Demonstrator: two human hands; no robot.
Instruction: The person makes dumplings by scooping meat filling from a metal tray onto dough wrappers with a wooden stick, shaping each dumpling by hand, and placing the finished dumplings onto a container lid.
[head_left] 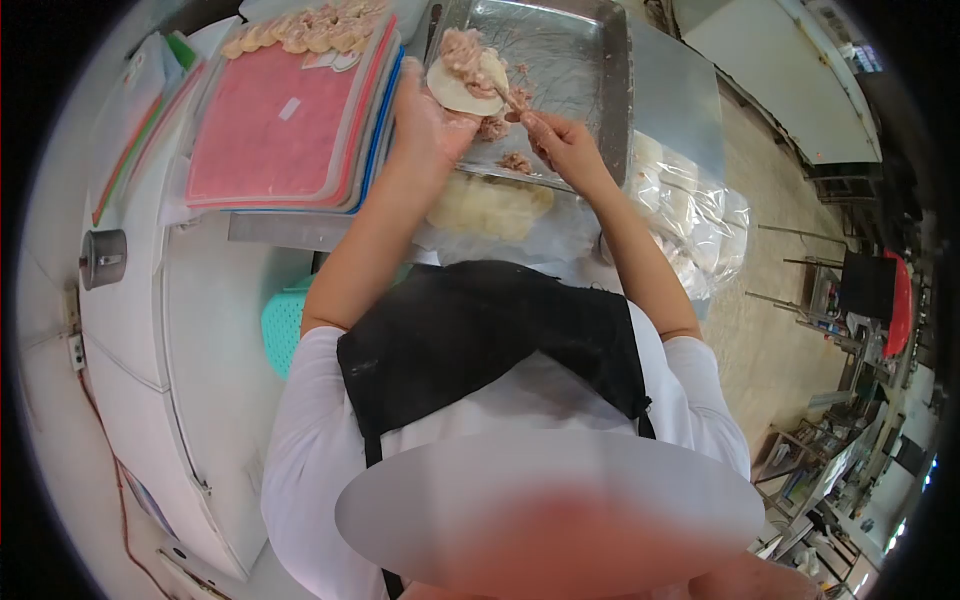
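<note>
My left hand (pixel 432 125) holds a round, pale dumpling wrapper (pixel 450 92) on its palm and fingers, over the near left part of a metal tray (pixel 618 95). Pink minced meat filling (pixel 463 52) is heaped on the wrapper. My right hand (pixel 562 145) is closed around a thin spreading stick (pixel 510 102), whose tip touches the wrapper and filling; its exact shape is partly hidden. Clumps of the same minced meat (pixel 515 162) lie in the tray below my hands. Close to my body, a stack of pale wrappers (pixel 490 208) lies under clear plastic.
At the left stand stacked plastic containers with a pink-red lid (pixel 280 130); filled dumplings (pixel 310 30) sit on top at the back. Plastic-bagged white packs (pixel 685 205) lie right of the tray. A teal basket (pixel 283 325) is below, beside a white cabinet (pixel 215 400).
</note>
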